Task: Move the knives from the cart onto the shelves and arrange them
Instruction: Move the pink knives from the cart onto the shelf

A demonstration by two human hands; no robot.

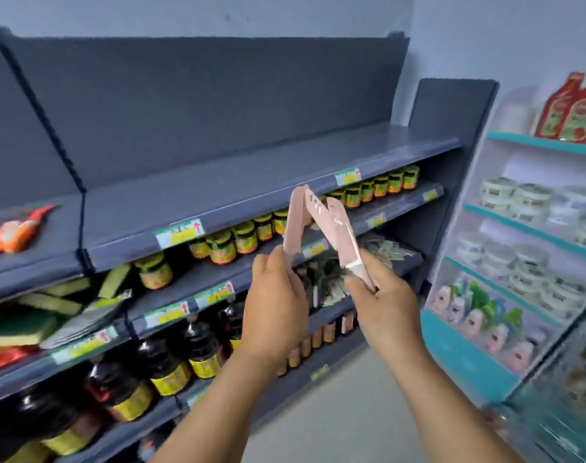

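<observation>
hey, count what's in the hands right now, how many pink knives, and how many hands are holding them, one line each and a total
Pink knives: 2, one in the left hand, one in the right hand, tips meeting at the top.
Hands holding knives: 2.
Total: 4.

Left hand (275, 309) holds one pale pink plastic-sheathed knife (293, 222) | right hand (382, 305) holds another (338, 235) | tips meet before grey metal shelf (251, 182) | jars below.
</observation>
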